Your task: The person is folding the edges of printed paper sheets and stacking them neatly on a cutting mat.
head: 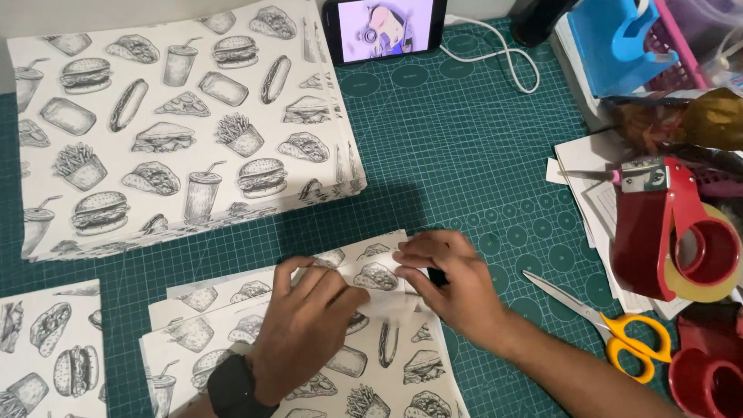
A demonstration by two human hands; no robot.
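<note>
Containers: a pink slotted basket [681,54] is seen at the top right corner, with a blue plastic object [619,39] leaning at its front; the rest of its contents cannot be made out. A crumpled brown and gold wrapper [696,120] lies just below it.

Hands: the left hand [302,325] is laid palm down, fingers extended and pressed flat on a folded sheet of printed paper [364,271]; a black watch [232,387] is worn at the wrist. The right hand [449,282] is brought in from the right, fingers curled and pinched on the fold's right edge. The paper is thus held by both hands, pressed by the left, nipped by the right. The folded sheet lies at lower centre of the green cutting mat [464,155], on top of a fanned pile of like sheets [387,371].

Materials: the paper is matte white, printed in grey line drawings of burgers, fries, drinks and sandwiches. A larger stack of the same paper [178,124] is placed at upper left, well apart. The mat is gridded, with printed circles. Yellow-handled scissors [611,325] lie just right of the right forearm. A red tape dispenser [673,232] with a tan roll stands at the right edge on loose white papers. A phone [383,29] with a lit screen is propped at top centre, a white cable [503,58] running from it.
</note>
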